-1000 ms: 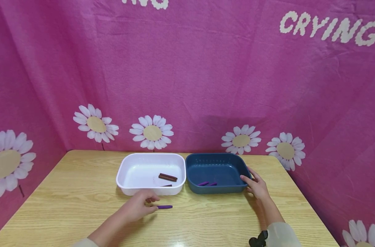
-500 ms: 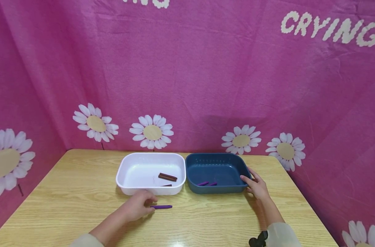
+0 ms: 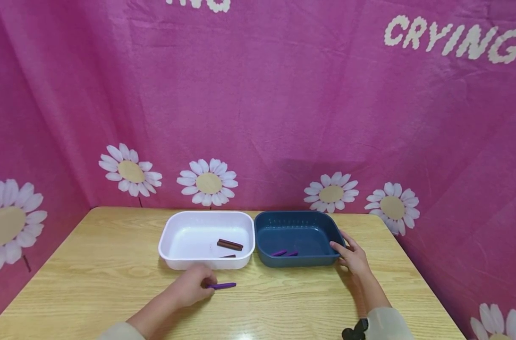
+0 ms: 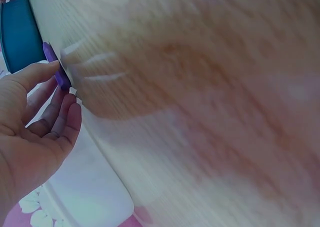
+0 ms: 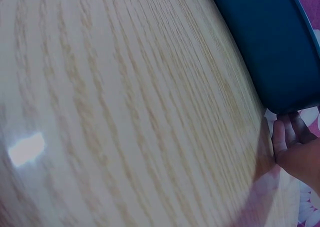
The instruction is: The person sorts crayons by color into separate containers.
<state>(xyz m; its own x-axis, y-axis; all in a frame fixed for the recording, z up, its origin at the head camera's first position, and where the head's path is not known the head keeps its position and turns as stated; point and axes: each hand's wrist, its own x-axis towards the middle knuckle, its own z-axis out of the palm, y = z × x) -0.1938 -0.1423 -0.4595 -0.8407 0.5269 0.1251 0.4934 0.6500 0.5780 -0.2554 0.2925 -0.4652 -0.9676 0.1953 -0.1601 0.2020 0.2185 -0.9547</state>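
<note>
My left hand [image 3: 194, 285] pinches a purple crayon [image 3: 224, 285] between thumb and fingers, low over the table in front of the white tray. In the left wrist view the thumb presses one side of the crayon [image 4: 63, 80], the other fingers curl behind it. My right hand [image 3: 354, 259] grips the right end of a dark blue tray [image 3: 298, 261], thumb over the rim and fingers outside. Short purple crayons [image 3: 279, 253] lie inside that tray, partly hidden by its front wall. Several brown crayons [image 3: 230, 244] lie in the white tray [image 3: 232, 264].
Both trays stand side by side, rims meeting, toward the back of the wooden table [image 3: 92, 264]. A pink curtain [image 3: 258, 118] printed with daisies hangs right behind the table and along both sides. Something small and black [image 3: 355, 330] sits at the right sleeve [image 3: 387, 323].
My left fingers have slid a little left along the purple crayon and closed more firmly on it; its right tip now tilts slightly upward. The right hand and both trays stay put.
</note>
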